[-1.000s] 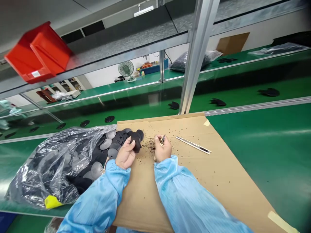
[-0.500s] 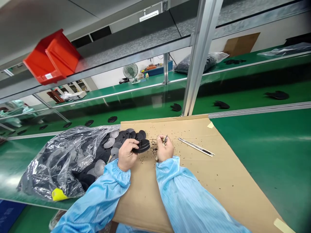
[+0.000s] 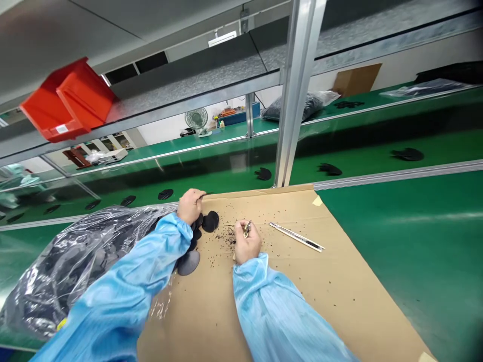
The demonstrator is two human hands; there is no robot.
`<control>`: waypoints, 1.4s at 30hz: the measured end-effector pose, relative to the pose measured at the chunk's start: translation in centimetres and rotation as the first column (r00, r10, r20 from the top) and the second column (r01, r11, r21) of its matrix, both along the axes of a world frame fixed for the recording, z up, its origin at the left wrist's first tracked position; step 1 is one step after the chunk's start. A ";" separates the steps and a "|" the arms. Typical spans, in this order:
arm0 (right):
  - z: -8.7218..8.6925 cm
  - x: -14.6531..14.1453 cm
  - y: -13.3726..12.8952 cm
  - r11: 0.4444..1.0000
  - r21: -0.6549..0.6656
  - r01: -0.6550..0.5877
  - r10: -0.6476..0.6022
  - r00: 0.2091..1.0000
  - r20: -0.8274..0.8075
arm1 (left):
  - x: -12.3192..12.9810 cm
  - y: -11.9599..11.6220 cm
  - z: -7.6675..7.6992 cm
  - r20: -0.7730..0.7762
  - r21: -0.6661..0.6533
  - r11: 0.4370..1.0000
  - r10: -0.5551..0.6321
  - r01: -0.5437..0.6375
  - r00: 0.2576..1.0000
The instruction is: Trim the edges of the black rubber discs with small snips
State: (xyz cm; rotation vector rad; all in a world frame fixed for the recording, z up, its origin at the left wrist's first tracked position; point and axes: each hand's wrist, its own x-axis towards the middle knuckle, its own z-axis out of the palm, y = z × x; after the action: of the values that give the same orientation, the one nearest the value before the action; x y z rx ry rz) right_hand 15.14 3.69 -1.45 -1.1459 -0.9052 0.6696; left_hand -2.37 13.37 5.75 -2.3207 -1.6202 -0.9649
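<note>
My left hand (image 3: 190,203) is stretched forward to the far edge of the brown cardboard sheet (image 3: 302,281), palm down, and no disc shows in it. Just to its right lie round black discs (image 3: 209,221), and a grey disc (image 3: 188,262) lies by my left sleeve. These discs spill from a clear plastic bag (image 3: 75,261) on the left. My right hand (image 3: 246,244) rests on the cardboard, closed on a small metal tool (image 3: 247,229) that points up. Black crumbs (image 3: 226,236) are scattered around it.
A thin metal strip (image 3: 296,236) lies on the cardboard right of my right hand. Beyond the sheet a green conveyor belt (image 3: 377,146) carries single black discs (image 3: 330,169). An aluminium post (image 3: 292,100) rises at the sheet's far edge. A red bin (image 3: 68,100) sits on the upper shelf.
My left hand held a black disc near the right hand; it has since reached forward to the cardboard's far edge, and the disc no longer shows. The right hand barely moved.
</note>
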 end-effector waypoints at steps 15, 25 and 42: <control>0.7 -1.2 -0.2 0.993 -0.057 0.100 -0.103 0.993 -0.053 | 19.1 14.8 -3.4 0.032 -0.518 0.853 0.085 -0.056 0.996; -0.1 -0.6 0.6 0.981 -0.099 0.165 -0.169 0.985 -0.037 | 23.6 17.7 -4.5 0.271 -0.568 0.820 0.269 -0.072 0.924; -1.2 -0.9 0.9 0.996 -0.085 0.040 -0.037 0.999 0.039 | 2.1 -2.5 1.7 0.934 -0.352 0.861 0.299 0.368 0.194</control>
State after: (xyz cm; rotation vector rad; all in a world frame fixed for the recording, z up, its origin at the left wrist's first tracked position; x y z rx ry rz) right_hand 14.23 4.58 -2.62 -1.2526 -0.8910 0.6627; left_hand -0.26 10.83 7.47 -1.8868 -2.4479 -2.8229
